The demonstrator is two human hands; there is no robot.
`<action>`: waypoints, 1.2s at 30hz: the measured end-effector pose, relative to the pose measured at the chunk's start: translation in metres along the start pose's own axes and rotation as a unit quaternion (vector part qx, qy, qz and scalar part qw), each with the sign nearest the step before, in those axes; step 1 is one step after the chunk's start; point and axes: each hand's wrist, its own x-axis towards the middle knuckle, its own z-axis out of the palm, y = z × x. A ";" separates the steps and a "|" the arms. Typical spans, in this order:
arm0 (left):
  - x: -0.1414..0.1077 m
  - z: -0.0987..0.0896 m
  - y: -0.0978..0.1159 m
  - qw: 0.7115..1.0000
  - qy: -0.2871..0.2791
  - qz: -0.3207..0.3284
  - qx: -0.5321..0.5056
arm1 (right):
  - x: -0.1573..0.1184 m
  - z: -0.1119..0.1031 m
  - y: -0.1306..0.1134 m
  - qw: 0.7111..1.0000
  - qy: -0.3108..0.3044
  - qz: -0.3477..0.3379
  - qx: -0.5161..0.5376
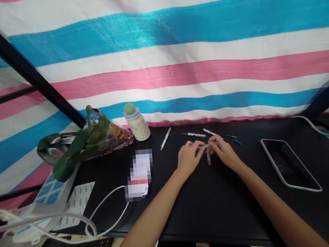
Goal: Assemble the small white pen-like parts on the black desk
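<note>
Between my two hands is a thin grey pen-like barrel (204, 146), held level just above the black table. My left hand (189, 156) pinches its left end, and the fingers of my right hand (222, 151) close round the other end. A short grey piece, perhaps a pen cap (208, 159), lies under the barrel, near the right fingers. Behind the hands are a white pen part with a thin tip (196, 135) and another white pen part (209, 131). A small blue piece (238, 142) and a thin dark piece (231, 136) lie to the right.
A whole white pen (166, 138) lies left of the hands. Further left stand a cream bottle (138, 126) and a green-handled bag (105, 138). A phone with a blurred screen (140, 173) is cabled; another phone (290, 164) lies right. A power strip (51, 189) sits at the left edge.
</note>
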 end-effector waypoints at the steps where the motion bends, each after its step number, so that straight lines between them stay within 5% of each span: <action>1: 0.000 0.000 0.000 1.000 0.008 0.001 -0.002 | 0.000 -0.001 0.001 1.000 0.002 0.006 -0.018; 8: 0.000 -0.001 -0.001 1.000 0.009 -0.006 -0.013 | -0.001 -0.005 0.002 0.987 0.003 0.021 -0.161; 18: 0.002 -0.001 -0.009 0.998 -0.014 -0.061 -0.014 | 0.000 -0.003 0.000 0.988 -0.015 -0.035 -0.150; 36: 0.002 -0.002 -0.004 0.997 0.029 -0.056 -0.047 | 0.002 -0.006 0.002 0.987 -0.004 -0.034 -0.154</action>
